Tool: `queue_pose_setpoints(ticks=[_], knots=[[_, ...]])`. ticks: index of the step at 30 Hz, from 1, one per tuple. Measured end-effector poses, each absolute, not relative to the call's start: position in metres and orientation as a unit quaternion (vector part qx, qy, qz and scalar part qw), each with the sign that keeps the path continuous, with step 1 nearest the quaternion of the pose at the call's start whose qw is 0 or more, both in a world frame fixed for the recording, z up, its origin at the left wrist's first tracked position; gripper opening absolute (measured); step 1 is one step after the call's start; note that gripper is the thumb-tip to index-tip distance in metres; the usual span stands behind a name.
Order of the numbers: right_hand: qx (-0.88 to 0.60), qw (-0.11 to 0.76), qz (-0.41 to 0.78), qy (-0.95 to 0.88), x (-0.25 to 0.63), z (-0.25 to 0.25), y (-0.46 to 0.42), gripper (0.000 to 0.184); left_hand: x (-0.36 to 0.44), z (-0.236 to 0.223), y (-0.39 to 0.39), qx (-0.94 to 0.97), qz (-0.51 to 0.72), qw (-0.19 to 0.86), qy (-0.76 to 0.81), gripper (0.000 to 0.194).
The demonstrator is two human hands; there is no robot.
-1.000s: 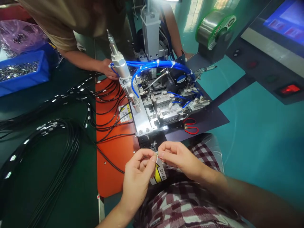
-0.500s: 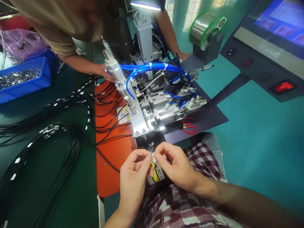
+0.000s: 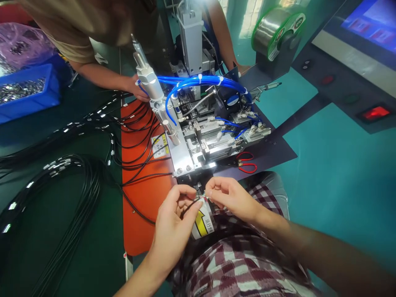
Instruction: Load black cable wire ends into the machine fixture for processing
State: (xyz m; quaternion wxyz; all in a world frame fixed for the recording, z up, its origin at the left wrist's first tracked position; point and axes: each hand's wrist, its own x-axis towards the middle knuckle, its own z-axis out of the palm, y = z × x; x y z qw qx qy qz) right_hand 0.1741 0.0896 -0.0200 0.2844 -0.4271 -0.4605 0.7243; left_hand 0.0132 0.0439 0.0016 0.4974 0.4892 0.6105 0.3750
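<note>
My left hand [image 3: 173, 227] is curled around the end of a thin black cable [image 3: 191, 203], which runs between thumb and fingers. From its tip come fine wires [image 3: 202, 196], too small to make out one by one. My right hand [image 3: 232, 196] pinches these wires between thumb and index finger. Both hands are close together above a white label with a yellow arrow [image 3: 201, 225], just in front of the metal machine [image 3: 198, 140] with blue air tubes [image 3: 204, 79].
Black cables [image 3: 89, 181] lie in bundles on the green table and across the orange plate [image 3: 139, 231]. Red-handled scissors [image 3: 247, 167] rest right of the machine. Further off are a solder spool [image 3: 266, 33], a control panel [image 3: 349, 82], a blue bin [image 3: 27, 99] and a co-worker's hand [image 3: 140, 88].
My right hand has shifted slightly right and up, its fingers now flatter. My left thumb has opened from the fingertips, and the black cable now shows in that hand. The view has shifted slightly.
</note>
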Motion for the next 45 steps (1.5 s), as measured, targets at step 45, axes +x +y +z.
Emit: queue_pose_setpoints(ticks=[45], knots=[[-0.479,0.349,0.609,-0.527,0.16,-0.061,0.098,0.016,-0.029,-0.047,0.057,0.848,0.206,0.154,0.464,0.052]])
